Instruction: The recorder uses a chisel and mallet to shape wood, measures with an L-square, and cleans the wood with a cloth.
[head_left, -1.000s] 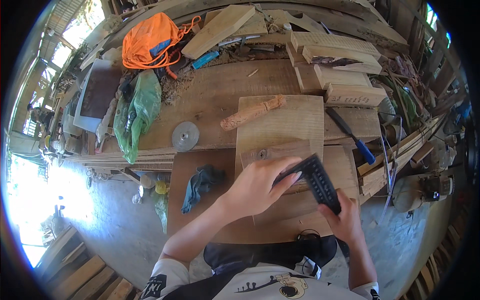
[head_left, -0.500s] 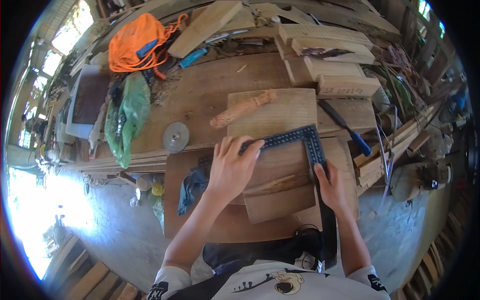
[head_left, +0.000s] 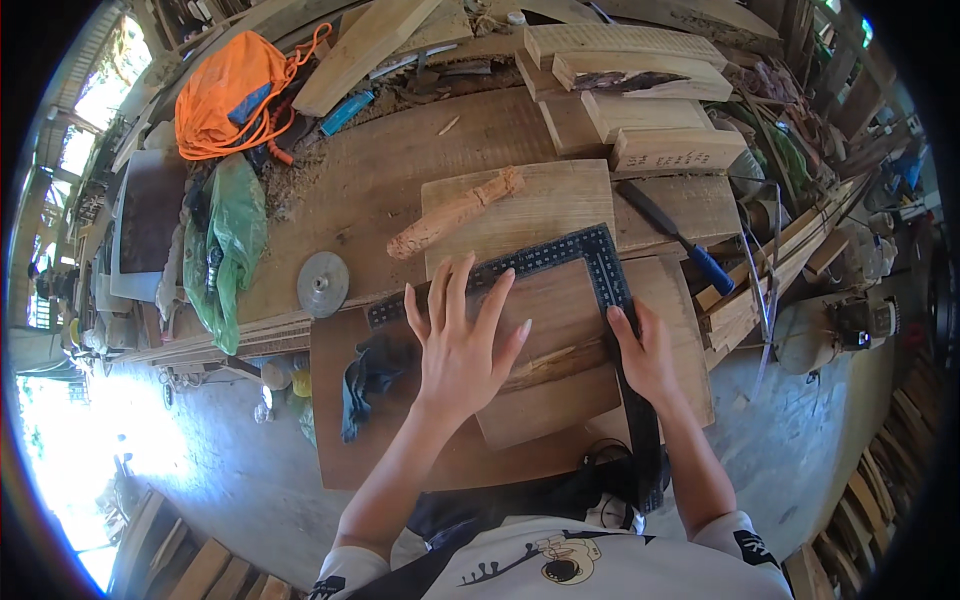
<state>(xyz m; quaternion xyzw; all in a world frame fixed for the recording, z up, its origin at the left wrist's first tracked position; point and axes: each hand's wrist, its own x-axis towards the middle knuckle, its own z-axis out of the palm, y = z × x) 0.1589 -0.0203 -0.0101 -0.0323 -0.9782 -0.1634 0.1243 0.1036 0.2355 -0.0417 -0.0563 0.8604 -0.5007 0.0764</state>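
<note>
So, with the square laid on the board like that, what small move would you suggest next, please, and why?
Probably nudge the square until its long arm sits flush along the board's right edge. The left hand lies flat on the board and the short arm, the right hand grips the long arm, and neither holds a pencil.

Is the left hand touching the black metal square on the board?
Touching. In the head view the left hand lies flat on the wooden board, its fingertips resting over the black square's horizontal arm, no gap visible.
</note>
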